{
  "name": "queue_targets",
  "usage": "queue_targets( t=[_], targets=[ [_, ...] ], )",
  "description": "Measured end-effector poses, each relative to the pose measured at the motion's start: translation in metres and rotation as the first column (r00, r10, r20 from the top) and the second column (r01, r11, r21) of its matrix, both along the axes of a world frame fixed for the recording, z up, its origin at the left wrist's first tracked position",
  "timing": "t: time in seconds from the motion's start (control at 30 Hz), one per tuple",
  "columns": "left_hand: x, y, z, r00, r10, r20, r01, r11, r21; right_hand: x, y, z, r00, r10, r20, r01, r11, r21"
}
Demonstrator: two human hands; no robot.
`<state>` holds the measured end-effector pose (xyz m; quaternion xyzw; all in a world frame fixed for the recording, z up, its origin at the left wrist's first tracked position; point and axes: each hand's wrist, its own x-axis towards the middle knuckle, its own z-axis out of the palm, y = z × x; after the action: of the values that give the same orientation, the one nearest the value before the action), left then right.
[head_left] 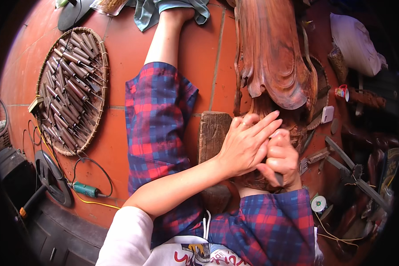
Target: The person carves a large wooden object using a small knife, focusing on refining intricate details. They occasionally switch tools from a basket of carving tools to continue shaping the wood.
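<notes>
The right hand point(280, 157) was closed in a fist around a slim dark object point(279, 178), one end of which projected below the fingers. The left hand point(244, 148) lay against it, two fingers extended side by side; whether the left hand gripped anything could not be determined. The carved wooden piece point(275, 48), reddish brown with flowing ridges, was positioned directly beyond both hands. A rough wooden block point(212, 133) was located just left of the left hand. On the tiled floor point(119, 44), well to the left, a round woven basket point(105, 66) contained numerous wooden-handled tools point(75, 91).
</notes>
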<state>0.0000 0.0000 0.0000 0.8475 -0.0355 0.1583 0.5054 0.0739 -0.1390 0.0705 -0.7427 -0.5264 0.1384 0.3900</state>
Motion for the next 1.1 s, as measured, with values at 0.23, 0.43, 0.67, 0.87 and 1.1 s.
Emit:
queue_targets(
  t=[0.23, 0.43, 0.67, 0.87, 1.1],
  targets=[
    [-0.002, 0.001, 0.004, 1.0, 0.013, 0.015, -0.012, 0.999, -0.045, 0.001, 0.003, 0.015, 0.999, -0.007, -0.048, 0.008, 1.0, 0.025],
    [-0.014, 0.001, -0.002, 0.999, -0.009, -0.047, 0.005, 0.997, -0.081, -0.009, 0.004, 0.008, 0.997, 0.016, -0.079, -0.016, 1.0, -0.004],
    [0.001, 0.005, -0.001, 1.0, 0.019, -0.008, -0.019, 0.994, -0.109, -0.002, 0.008, 0.0, 1.0, 0.014, 0.012, -0.015, 1.0, 0.009],
    [0.0, 0.011, 0.01, 1.0, -0.012, -0.023, 0.01, 0.996, -0.083, 0.003, 0.01, 0.013, 0.999, 0.014, -0.033, -0.014, 1.0, -0.001],
    [-0.011, 0.007, -0.004, 0.998, 0.039, -0.053, -0.044, 0.995, -0.092, -0.008, 0.013, 0.002, 0.999, 0.038, -0.008, -0.038, 0.998, -0.056]
  ],
)
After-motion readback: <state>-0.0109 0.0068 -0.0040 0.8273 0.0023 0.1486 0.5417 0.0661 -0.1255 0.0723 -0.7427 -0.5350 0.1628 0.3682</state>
